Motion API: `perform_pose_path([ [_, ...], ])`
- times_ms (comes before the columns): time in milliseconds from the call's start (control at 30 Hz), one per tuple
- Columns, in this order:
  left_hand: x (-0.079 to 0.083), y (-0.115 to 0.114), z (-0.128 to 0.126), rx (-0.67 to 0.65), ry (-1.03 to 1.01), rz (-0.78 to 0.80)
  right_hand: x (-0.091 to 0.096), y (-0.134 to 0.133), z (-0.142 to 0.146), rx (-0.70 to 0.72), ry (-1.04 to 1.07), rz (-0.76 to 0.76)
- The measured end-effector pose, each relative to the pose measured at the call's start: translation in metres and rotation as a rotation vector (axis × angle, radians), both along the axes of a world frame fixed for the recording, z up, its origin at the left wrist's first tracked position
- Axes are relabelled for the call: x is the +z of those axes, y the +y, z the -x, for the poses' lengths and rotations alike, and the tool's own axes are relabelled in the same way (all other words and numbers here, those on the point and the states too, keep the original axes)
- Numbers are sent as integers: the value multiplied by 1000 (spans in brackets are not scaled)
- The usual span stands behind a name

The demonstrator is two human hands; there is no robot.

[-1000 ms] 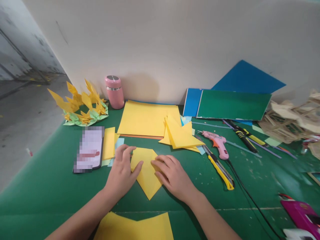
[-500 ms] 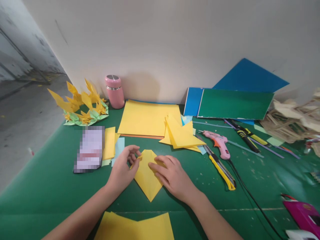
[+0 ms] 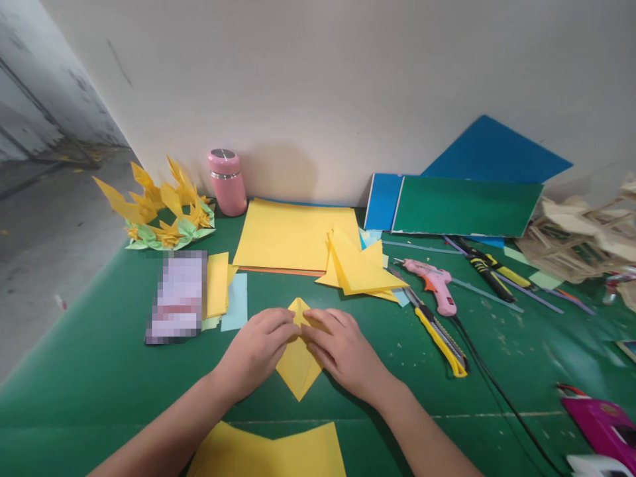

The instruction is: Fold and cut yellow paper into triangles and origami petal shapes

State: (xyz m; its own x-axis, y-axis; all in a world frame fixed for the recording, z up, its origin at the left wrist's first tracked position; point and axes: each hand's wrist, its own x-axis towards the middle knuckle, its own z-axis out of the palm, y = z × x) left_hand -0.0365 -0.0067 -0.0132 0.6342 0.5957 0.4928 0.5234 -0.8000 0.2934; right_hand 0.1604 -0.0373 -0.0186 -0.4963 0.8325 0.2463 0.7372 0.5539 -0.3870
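Note:
A folded sheet of yellow paper (image 3: 299, 371) lies on the green table, its lower corner pointing toward me and a small peak showing at the top. My left hand (image 3: 257, 350) grips its left side, fingers curled over the upper edge near the middle line. From the other side, my right hand (image 3: 342, 346) holds the paper with fingertips pressed on the upper right part. The two sets of fingertips almost meet at the centre. The side edges of the paper are hidden beneath both hands.
Yellow sheets (image 3: 293, 235) and folded yellow pieces (image 3: 360, 268) lie beyond my hands. To the right are a yellow utility knife (image 3: 437, 338) and a pink glue gun (image 3: 434, 281) with its cable. A pink flask (image 3: 228, 185) and a paper crown (image 3: 169, 205) stand back left.
My left hand has moved right and brought the left upper edge of the paper inward. The top, flat before, now comes to a point. My right hand has stayed nearly in place.

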Motion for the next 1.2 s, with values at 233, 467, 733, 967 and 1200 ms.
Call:
perform_pose_path([
  [233, 1, -2, 1, 0, 97, 107, 1, 1, 0, -26, 25, 91],
  [467, 0, 1, 4, 123, -39, 129, 5, 1, 1, -34, 9, 130],
  [733, -5, 9, 11, 278, -140, 196, 9, 2, 1, -25, -23, 130],
  [967, 2, 3, 9, 50, -105, 115, 8, 2, 1, -23, -22, 104],
  [1200, 5, -1, 4, -46, -34, 99, 8, 2, 0, -22, -19, 116],
])
